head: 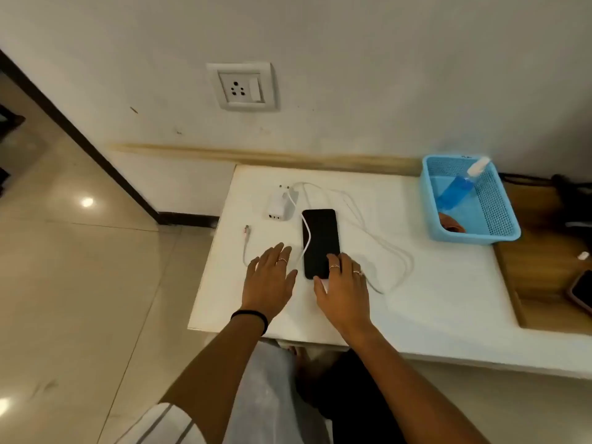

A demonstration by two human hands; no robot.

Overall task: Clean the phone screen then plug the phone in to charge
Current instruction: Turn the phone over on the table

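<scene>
A black phone (320, 238) lies face up on the white table (416, 283), with a white charging cable (368, 232) draped across its left side and looping to the right. The cable's plug end (246, 230) lies to the left. A white charger adapter (279, 205) rests behind the phone. My right hand (344, 283) lies on the phone's near end, fingers spread over its lower corner. My left hand (270, 277) is flat on the table just left of the phone, fingers apart, partly over the cable.
A wall socket with a switch (242, 86) is on the wall above the table. A blue plastic basket (471, 203) at the back right holds a blue spray bottle (461, 184) and a brown cloth (451, 224). Another phone (581, 291) lies at the right edge.
</scene>
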